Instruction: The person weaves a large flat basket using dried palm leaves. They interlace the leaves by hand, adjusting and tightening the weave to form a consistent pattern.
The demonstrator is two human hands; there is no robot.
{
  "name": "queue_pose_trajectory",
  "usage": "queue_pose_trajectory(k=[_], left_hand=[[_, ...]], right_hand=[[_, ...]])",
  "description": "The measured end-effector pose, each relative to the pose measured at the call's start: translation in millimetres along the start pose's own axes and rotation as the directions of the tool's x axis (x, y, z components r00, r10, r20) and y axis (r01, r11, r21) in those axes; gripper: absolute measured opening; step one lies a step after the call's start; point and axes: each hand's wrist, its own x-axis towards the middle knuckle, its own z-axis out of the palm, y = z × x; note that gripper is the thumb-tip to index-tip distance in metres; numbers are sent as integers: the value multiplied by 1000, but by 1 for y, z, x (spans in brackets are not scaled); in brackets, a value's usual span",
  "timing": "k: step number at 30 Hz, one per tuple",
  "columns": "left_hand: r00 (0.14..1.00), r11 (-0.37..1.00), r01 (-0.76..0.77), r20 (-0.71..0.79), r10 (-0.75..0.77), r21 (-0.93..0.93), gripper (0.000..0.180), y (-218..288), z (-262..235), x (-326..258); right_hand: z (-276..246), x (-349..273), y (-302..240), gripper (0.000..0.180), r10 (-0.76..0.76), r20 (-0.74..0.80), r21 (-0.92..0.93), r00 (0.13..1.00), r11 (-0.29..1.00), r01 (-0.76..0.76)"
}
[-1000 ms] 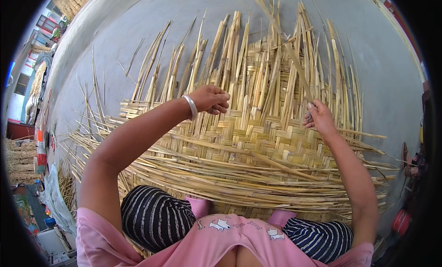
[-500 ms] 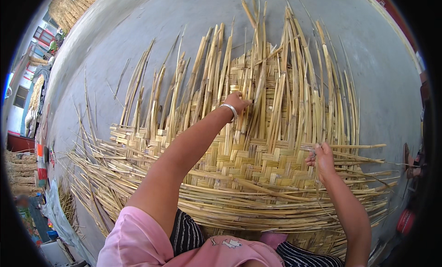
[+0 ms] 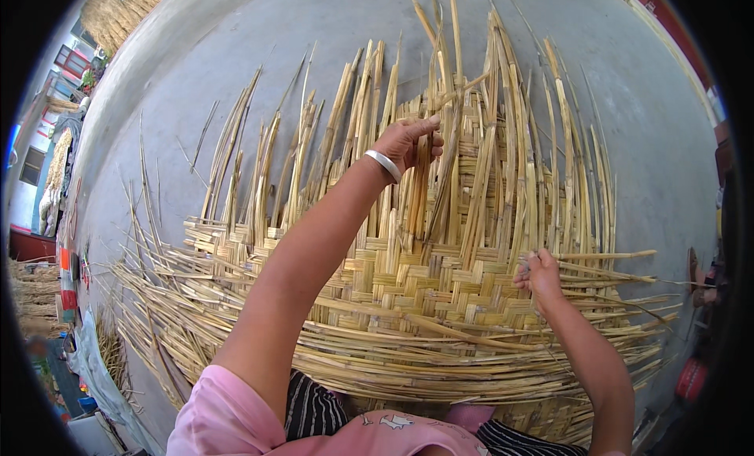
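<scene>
A grey concrete floor (image 3: 259,55) carries a half-woven reed mat (image 3: 408,299) spread before the person. The left hand (image 3: 412,142) reaches to the mat's far edge, fingers pinched around upright loose strips (image 3: 440,165) running away from the person. The right hand (image 3: 538,274), nearer at the mat's right side, is closed on a crosswise strip (image 3: 605,256) pointing right.

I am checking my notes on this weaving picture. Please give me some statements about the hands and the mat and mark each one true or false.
1. The left hand reaches far forward among the upright reed strips. True.
2. The right hand has its grip on a horizontal strip at the mat's right side. True.
3. The silver bangle is on the right wrist. False: it is on the left wrist.
4. The woven reed mat lies on a wooden table. False: it lies on a grey concrete floor.
5. Both hands are bare. True.
</scene>
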Motion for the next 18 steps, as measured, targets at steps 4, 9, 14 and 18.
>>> queue_pose_trajectory(k=[4,9,14,18], left_hand=[[989,994,-77,124,86,-71,36,20,-5,1],[982,985,-66,167,93,-159,28,30,-5,0],[954,941,-259,97,285,-218,11,27,8,-9],[944,942,-309,77,320,-131,13,24,17,-18]], right_hand=[[2,1,0,16,-8,14,-8,1000,1000,8],[9,2,-1,15,3,26,-23,1000,1000,-2],[13,1,-6,15,-48,36,-7,998,999,49],[12,-1,-2,16,-18,11,-8,1000,1000,18]])
